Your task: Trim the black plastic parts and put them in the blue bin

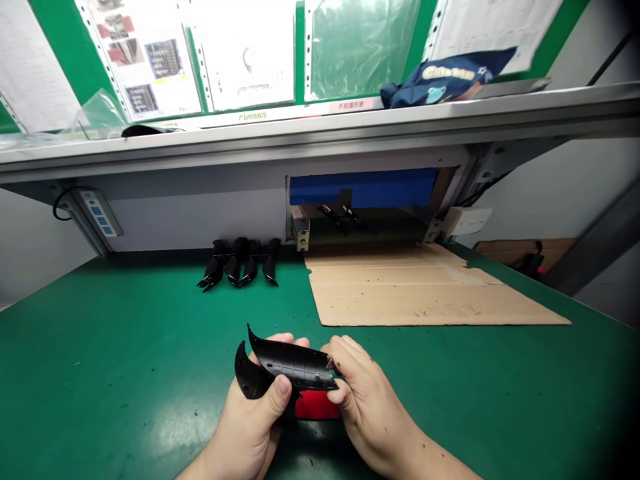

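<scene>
My left hand (pixel 255 417) grips two curved black plastic shells (pixel 290 363), thumb pressed on the upper one, near the front middle of the green table (pixel 125 360). My right hand (pixel 357 390) pinches the right end of the same shells with closed fingers. A red object (pixel 316 405) shows just beneath the shells, between my two hands; who holds it is hidden. Both shells taper to pointed tips on the left.
A row of several more black shells (pixel 240 265) lies at the back of the table. A flat cardboard sheet (pixel 415 287) covers the right rear. An opening (pixel 365 213) under the metal shelf (pixel 320 133) holds a blue panel. A power strip (pixel 100 212) is at left.
</scene>
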`<state>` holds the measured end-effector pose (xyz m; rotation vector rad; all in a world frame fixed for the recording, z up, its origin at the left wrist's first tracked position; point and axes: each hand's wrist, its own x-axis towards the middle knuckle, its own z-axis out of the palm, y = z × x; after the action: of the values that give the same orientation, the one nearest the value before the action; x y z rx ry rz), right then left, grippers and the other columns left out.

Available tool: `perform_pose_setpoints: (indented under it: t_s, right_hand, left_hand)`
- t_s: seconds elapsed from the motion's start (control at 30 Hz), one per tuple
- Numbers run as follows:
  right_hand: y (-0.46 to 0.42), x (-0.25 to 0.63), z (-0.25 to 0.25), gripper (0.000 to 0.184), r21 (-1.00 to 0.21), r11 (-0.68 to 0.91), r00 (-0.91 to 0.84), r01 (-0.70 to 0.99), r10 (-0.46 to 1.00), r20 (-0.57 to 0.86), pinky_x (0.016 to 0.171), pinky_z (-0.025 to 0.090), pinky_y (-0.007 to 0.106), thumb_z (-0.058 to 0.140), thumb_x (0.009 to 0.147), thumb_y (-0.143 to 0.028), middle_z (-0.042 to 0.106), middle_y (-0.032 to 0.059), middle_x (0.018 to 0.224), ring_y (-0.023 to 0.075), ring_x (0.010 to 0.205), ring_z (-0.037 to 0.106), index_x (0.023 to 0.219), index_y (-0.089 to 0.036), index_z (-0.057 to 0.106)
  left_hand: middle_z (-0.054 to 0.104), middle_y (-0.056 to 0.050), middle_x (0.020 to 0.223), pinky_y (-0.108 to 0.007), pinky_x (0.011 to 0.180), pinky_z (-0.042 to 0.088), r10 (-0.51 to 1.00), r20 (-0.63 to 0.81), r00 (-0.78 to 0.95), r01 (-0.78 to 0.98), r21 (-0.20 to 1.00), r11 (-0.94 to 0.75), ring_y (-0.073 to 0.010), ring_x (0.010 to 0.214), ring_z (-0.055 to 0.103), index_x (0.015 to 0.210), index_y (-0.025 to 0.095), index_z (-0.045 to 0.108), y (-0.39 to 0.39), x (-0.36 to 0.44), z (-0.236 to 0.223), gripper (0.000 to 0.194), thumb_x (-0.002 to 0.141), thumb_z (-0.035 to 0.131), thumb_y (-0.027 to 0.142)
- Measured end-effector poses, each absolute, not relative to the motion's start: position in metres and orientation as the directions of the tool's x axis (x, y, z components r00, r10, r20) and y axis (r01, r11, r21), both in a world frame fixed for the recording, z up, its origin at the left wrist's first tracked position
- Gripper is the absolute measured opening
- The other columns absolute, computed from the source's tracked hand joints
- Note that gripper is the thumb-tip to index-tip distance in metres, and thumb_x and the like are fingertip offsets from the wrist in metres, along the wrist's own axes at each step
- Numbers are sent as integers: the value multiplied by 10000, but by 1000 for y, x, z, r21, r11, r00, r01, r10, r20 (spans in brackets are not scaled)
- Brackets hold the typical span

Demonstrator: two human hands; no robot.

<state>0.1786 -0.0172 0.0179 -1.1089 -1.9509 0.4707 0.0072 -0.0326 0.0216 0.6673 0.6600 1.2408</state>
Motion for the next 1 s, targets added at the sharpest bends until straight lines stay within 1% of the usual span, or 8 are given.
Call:
perform_pose_setpoints:
  t_s: [0.3,0.53,0.63,0.73,0.8,0.9,0.93,1.0]
  right_hand:
    - [-15,182,21,662,-589,551,-310,591,829,465,574,275,301,66,878,-788,435,11,672,196,614,362,688,-218,345]
    - [-5,198,27,658,-678,609,-526,412,766,368,515,326,242,128,925,-755,408,-30,612,136,543,403,652,-203,359]
    - [-2,203,28,636,-696,613,-484,374,769,418,480,287,237,193,911,-773,341,-45,593,127,519,351,663,-208,346]
    - [-2,206,26,555,-695,609,-337,382,792,509,517,317,247,320,934,-721,392,-34,657,138,568,379,749,-208,421]
    - [-4,207,25,463,-609,678,-306,412,732,608,571,352,261,410,955,-649,461,-13,725,151,619,428,908,-200,516]
    - [-5,208,25,364,-310,820,-461,482,538,706,588,332,278,463,996,-517,506,-2,724,155,611,432,1155,-209,573]
    - [-5,209,26,335,-241,834,-504,497,503,702,580,316,280,466,1006,-480,502,-3,698,153,596,420,1145,-206,599]
    - [-4,212,29,302,-233,817,-491,527,517,701,568,294,281,506,1000,-437,472,-10,637,146,571,400,923,-187,658]
  left_hand:
    - [640,-114,1219,-431,1051,422,988,-19,155,-547,831,102,-297,1170,569,1138,204,617,-29,4,21,446,742,767,344]
    - [641,-126,1220,-452,1042,415,988,52,148,-465,885,23,-311,1176,562,1131,203,609,-27,5,21,414,767,740,352]
    - [631,-127,1240,-447,1046,410,989,41,140,-479,877,31,-306,1197,547,1150,204,596,-27,6,21,427,774,733,353]
    - [618,-121,1262,-442,1066,390,991,-5,137,-507,859,74,-298,1219,531,1167,206,583,-26,8,22,434,785,723,357]
    - [611,-117,1272,-448,1078,377,988,-27,155,-530,841,106,-294,1220,531,1186,208,565,-25,9,23,446,793,717,354]
    - [609,-124,1270,-460,1093,356,982,-25,185,-552,824,125,-296,1217,532,1207,194,545,-24,10,23,465,800,712,344]
    - [608,-129,1268,-466,1097,350,982,-21,188,-554,823,124,-298,1214,533,1211,186,541,-24,10,23,470,802,710,341]
    - [604,-137,1269,-472,1100,342,984,-24,179,-554,824,120,-299,1213,533,1228,174,529,-23,10,20,484,809,701,345]
